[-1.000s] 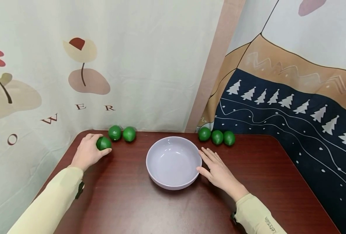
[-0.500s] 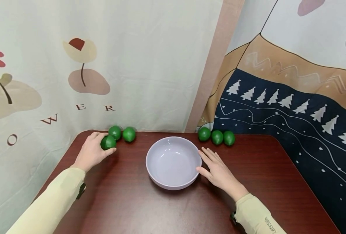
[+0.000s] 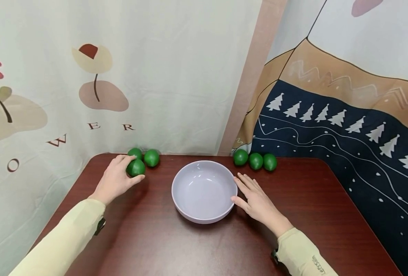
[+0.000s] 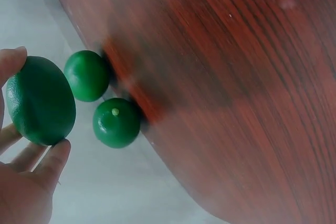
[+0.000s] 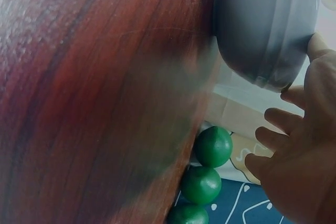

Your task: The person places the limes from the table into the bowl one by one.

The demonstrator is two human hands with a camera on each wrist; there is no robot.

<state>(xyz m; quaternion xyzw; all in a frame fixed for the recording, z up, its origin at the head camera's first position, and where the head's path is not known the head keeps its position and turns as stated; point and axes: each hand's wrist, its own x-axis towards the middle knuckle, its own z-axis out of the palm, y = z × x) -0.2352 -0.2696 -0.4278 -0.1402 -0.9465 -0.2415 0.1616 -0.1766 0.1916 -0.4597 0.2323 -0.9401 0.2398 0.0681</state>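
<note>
My left hand (image 3: 115, 179) pinches a green lime (image 3: 136, 168) between thumb and fingers, over the back left of the table. In the left wrist view this lime (image 4: 42, 100) looks smooth and oval, with fingertips on both its ends. Just behind it sit two more limes, one partly covered (image 3: 134, 153) and one in full sight (image 3: 151, 158). A pale lilac bowl (image 3: 204, 191), with nothing in it, stands mid-table. My right hand (image 3: 257, 202) rests its fingertips and thumb at the bowl's right side, fingers fairly straight; the right wrist view has them against the bowl's wall (image 5: 262, 30).
Three limes (image 3: 256, 161) line up near the back edge, right of the bowl. The dark red wooden table (image 3: 148, 245) ends at a pale printed curtain (image 3: 176, 76) behind, and a navy, tree-patterned cloth (image 3: 328, 134) hangs at the right.
My left hand has carried its lime rightward, from beside the two back-left limes to in front of them. The right hand and the bowl have stayed put.
</note>
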